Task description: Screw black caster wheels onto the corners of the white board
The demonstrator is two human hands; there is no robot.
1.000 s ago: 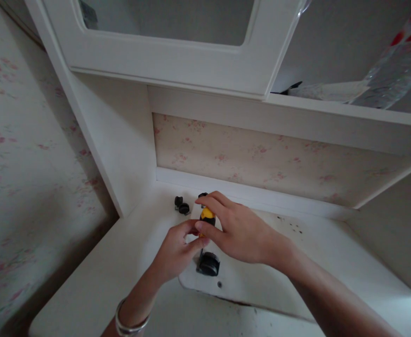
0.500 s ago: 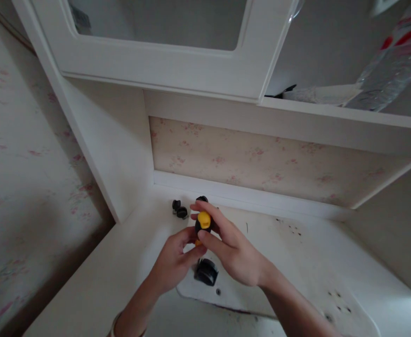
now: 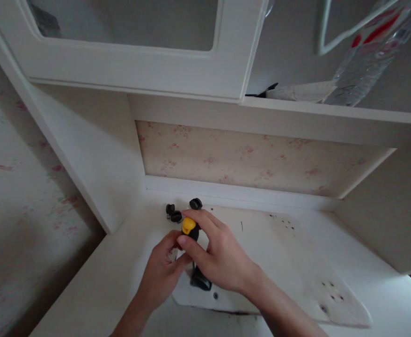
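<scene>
A short yellow-and-black handled tool, seen from its end (image 3: 190, 228), is gripped by my right hand (image 3: 223, 250) between thumb and fingers. Just below and left of it, my left hand (image 3: 163, 271) has thumb and fingers pinched close under the tool; what they hold is hidden. Both hands are over the left end of a white board (image 3: 261, 257) with small holes. Under them a black caster (image 3: 201, 280) stands on the board, partly covered by my right hand. Behind the hands lie more black casters, one (image 3: 195, 203) at the board's back edge and two (image 3: 173, 213) to its left.
The board rests on a white surface (image 3: 96, 281). A cabinet with a glass door (image 3: 138, 70) hangs above. On the open shelf (image 3: 314, 107) at the upper right leans a clear plastic bottle (image 3: 363, 65). An upright side panel (image 3: 93, 154) stands at the left.
The view has shifted a little. The tool's yellow end is tilted more to the left, and the caster at the back is now uncovered. The near caster is more hidden by my right hand.
</scene>
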